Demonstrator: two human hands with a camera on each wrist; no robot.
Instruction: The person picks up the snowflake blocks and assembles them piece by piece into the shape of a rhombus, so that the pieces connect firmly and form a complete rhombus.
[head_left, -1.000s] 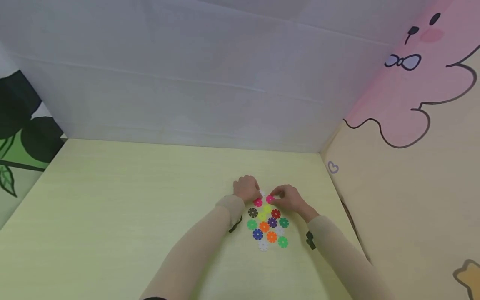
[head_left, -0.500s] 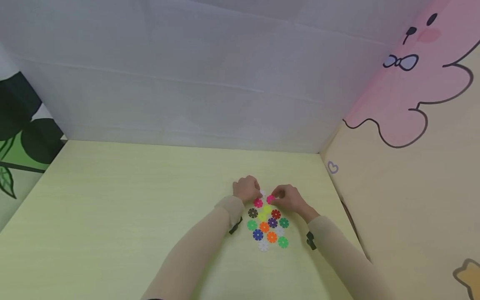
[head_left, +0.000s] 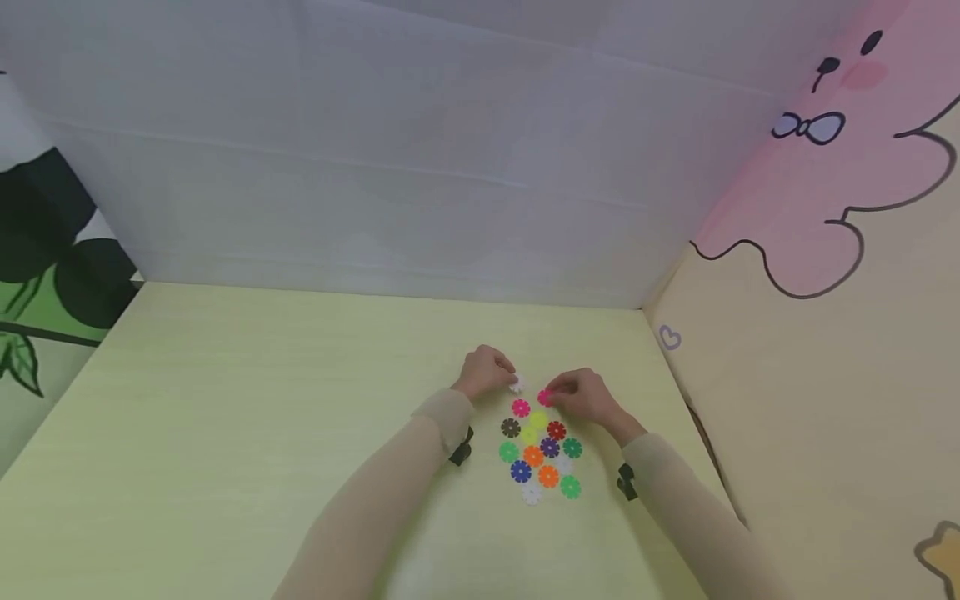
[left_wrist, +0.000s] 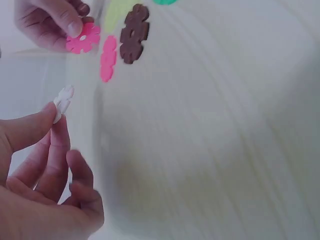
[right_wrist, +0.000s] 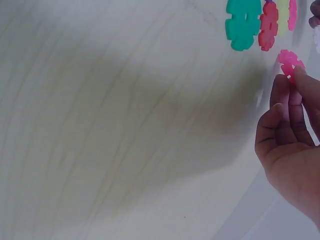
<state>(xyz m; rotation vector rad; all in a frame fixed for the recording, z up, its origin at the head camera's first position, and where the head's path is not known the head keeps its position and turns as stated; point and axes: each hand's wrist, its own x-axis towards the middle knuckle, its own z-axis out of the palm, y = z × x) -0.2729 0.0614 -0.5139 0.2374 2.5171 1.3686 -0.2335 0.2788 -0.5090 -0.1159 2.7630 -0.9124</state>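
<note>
Where one hand [head_left: 483, 372] pinches, a white disc [left_wrist: 64, 101] protrudes.

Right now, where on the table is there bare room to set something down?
Most room: the table left of the left sleeve, back to the white wall. A smaller patch lies between that sleeve and the right sleeve, nearer you than the discs. It's crowded at the discs, with the left hand and right hand at their far end.

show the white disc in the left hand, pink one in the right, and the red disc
Held white snowflake disc [left_wrist: 64, 103], left wrist view: tilted face
Held pink snowflake disc [left_wrist: 78, 44], left wrist view: face, by the centre hole
Red snowflake disc [right_wrist: 269, 33], right wrist view: face, near the middle
</note>
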